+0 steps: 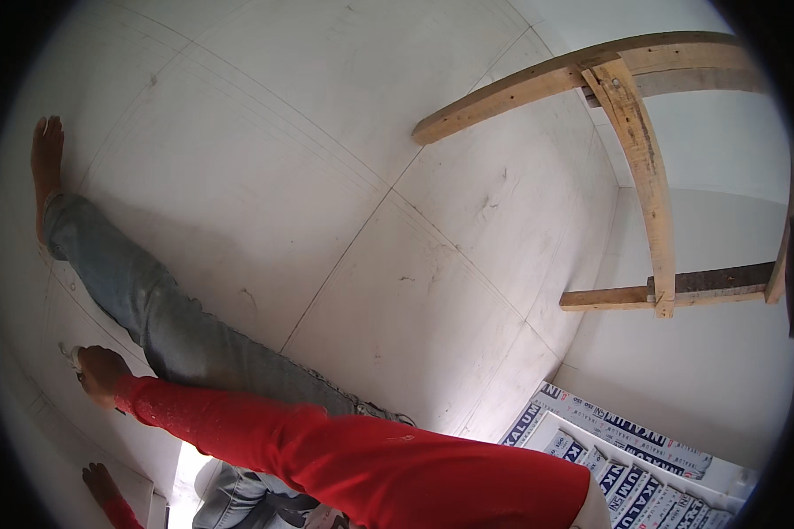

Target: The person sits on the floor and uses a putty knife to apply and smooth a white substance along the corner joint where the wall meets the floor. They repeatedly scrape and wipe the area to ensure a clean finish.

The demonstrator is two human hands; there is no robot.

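Note:
My right arm, in a red sleeve, stretches across the lower picture to the left. Its hand is closed around a small whitish thing close to the pale tiled floor; its kind does not show. At the lower left, my left hand rests against a pale surface, fingers stretched out and nothing visible in them. Above my right arm lies my leg in worn grey-blue jeans, ending in a bare foot at the far left.
A wooden frame of nailed beams stands at the upper right against a white wall. At the lower right are several long profiles wrapped in blue-and-white printed film. Dark scuffs and fine lines mark the floor.

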